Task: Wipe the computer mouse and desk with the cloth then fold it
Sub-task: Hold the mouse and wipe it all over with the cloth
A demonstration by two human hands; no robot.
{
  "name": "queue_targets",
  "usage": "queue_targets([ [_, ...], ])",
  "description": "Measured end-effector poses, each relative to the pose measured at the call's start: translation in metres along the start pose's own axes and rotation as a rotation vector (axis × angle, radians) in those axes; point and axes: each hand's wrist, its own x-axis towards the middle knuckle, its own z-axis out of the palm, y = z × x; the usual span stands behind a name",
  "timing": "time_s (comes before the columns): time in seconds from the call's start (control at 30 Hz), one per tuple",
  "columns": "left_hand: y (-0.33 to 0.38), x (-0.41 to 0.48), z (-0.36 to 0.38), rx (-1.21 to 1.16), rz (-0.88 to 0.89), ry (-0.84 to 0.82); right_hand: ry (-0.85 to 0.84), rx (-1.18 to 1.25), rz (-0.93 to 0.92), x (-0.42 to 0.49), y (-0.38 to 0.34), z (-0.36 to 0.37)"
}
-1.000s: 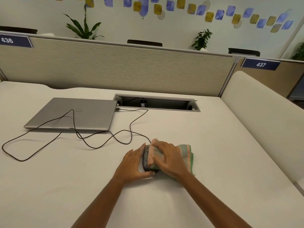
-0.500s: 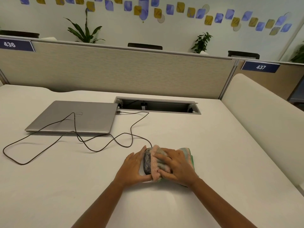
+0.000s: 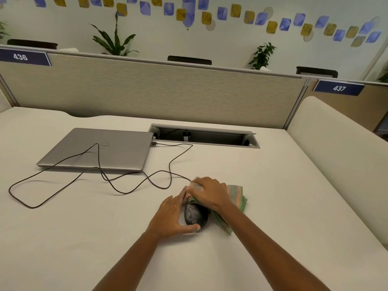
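A dark, dusty computer mouse (image 3: 195,215) lies on the white desk (image 3: 84,238), its rear half showing. My left hand (image 3: 172,217) cups the mouse from the left, thumb curled around its near end. My right hand (image 3: 210,194) presses a striped green and pink cloth (image 3: 236,196) onto the mouse's front half. The cloth spills out to the right of the mouse and under my right wrist. The front of the mouse is hidden under the cloth and my fingers.
The mouse's black cable (image 3: 88,175) loops over the desk to a closed silver laptop (image 3: 100,149) at the back left. An open cable hatch (image 3: 204,136) sits behind. A beige partition (image 3: 159,91) closes the back, and a cream side panel (image 3: 340,156) the right.
My right hand has slid the cloth forward toward the mouse's front, baring the rear half. My left thumb has wrapped around the near end of the mouse.
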Motion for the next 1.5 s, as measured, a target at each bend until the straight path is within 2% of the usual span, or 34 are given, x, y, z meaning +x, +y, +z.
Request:
queue_targets([
  [0.23,0.0,-0.001,0.0,-0.047,-0.034,-0.012,0.089,0.004,-0.438,-0.058,0.013,-0.002],
  [0.33,-0.001,-0.002,0.001,-0.055,-0.041,-0.039,0.138,-0.032,-0.558,-0.068,0.024,0.001],
  [0.43,0.0,-0.001,0.001,-0.043,-0.042,-0.037,0.164,0.005,-0.519,-0.061,0.025,0.0],
  [0.63,-0.002,-0.001,0.0,-0.03,-0.067,-0.057,0.082,0.256,-0.098,-0.021,0.014,-0.001],
  [0.8,-0.002,0.0,0.0,-0.031,-0.081,-0.057,0.039,0.118,0.062,0.012,0.01,-0.001],
  [0.97,-0.002,-0.001,-0.001,-0.041,-0.084,-0.053,0.057,0.152,-0.023,0.0,0.007,-0.003],
  [1.1,0.0,-0.001,-0.001,-0.046,-0.057,-0.033,0.116,0.237,-0.246,-0.035,0.014,-0.006],
  [1.27,-0.001,-0.001,0.001,-0.05,-0.053,-0.028,0.236,0.149,-0.507,-0.076,0.03,0.009],
  [1.37,-0.002,0.0,0.001,-0.052,-0.055,-0.034,0.21,0.148,-0.492,-0.073,0.037,0.006],
  [1.5,-0.003,0.001,0.001,-0.034,-0.051,-0.042,0.134,0.24,-0.264,-0.046,0.028,0.0],
])
